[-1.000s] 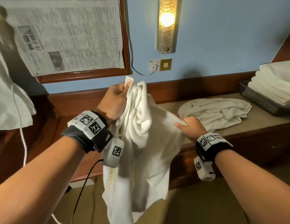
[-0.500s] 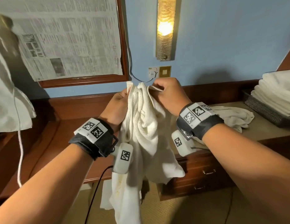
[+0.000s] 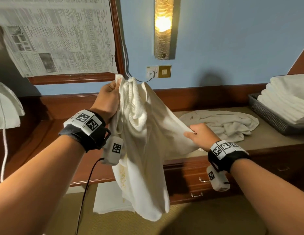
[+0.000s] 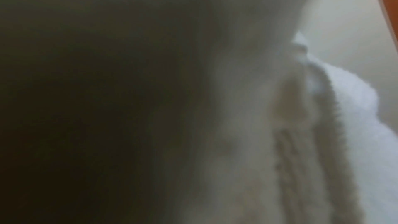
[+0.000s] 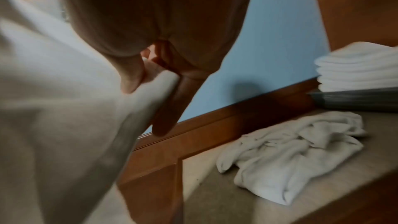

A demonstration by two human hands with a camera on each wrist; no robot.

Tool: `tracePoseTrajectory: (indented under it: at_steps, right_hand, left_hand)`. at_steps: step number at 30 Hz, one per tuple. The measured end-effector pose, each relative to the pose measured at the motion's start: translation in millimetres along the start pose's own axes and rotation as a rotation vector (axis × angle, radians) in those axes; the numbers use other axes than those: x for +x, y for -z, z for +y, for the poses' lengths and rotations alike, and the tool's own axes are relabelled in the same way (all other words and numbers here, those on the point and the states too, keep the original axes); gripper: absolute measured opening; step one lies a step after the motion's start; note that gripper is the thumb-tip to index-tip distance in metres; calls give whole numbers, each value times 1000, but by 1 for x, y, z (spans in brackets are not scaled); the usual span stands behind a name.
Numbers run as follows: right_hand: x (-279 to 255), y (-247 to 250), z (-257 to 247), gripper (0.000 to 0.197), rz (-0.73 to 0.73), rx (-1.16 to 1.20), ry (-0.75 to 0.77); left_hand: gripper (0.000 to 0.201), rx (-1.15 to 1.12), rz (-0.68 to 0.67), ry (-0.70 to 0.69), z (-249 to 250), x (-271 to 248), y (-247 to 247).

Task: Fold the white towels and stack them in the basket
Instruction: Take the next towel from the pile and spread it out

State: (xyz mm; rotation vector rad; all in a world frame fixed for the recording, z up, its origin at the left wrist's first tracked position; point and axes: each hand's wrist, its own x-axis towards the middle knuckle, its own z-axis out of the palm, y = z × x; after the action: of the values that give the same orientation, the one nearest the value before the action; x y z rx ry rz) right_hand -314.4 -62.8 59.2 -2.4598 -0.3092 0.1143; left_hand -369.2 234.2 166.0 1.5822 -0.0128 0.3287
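We see the tabletop (image 3: pixel 259 143) running along the blue wall, its wooden drawer front below. The largest loose thing is the white towel (image 3: pixel 148 150) we hold up in the air in front of that tabletop; most of it hangs free toward the carpeted floor. At the far right a dark mesh basket (image 3: pixel 266 114) sits on the tabletop with a stack of folded towels (image 3: pixel 287 97) rising above its rim. Between the basket and the held towel lies a crumpled towel (image 3: pixel 222 124), flat on the tabletop and apart from both.

Our left hand (image 3: pixel 108 100) is raised, its grip closed tight around a bunched top corner of the white towel. Our right hand (image 3: pixel 201 135) is lower and out to the side; its grip pinches the towel's edge between thumb and fingers (image 5: pixel 170 108), pulling the cloth taut. The left wrist view shows only blurred cloth.
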Motion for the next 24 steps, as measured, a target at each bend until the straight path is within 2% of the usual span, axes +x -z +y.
tracePoseTrajectory:
  at_steps: [2, 6, 9, 12, 15, 17, 20, 24]
  right_hand:
    - [2, 5, 19, 21, -6, 52, -40]
    - [13, 24, 29, 19, -19, -136, -86]
    - [28, 40, 9, 17, 161, -139, -20]
    - [41, 53, -42, 20, 404, 139, 179]
    - [47, 65, -112, 26, 465, 404, 386]
    - [45, 72, -158, 32, 460, 527, 494]
    - [36, 81, -221, 41, 438, 538, 669]
    - [12, 96, -288, 32, 396, 444, 864]
  left_hand:
    - [38, 20, 10, -12, -1, -1, -1]
    - [36, 92, 16, -63, 3, -5, -2]
    - [32, 115, 13, -126, 11, -6, 5]
    - [30, 159, -20, -154, 25, -11, 21]
    - [35, 107, -130, -133, 46, -18, 44]
    - [34, 86, -149, -169, 65, -18, 64]
    - [35, 169, -70, -320, 95, -12, 92]
    - [34, 206, -21, -462, 129, -10, 105]
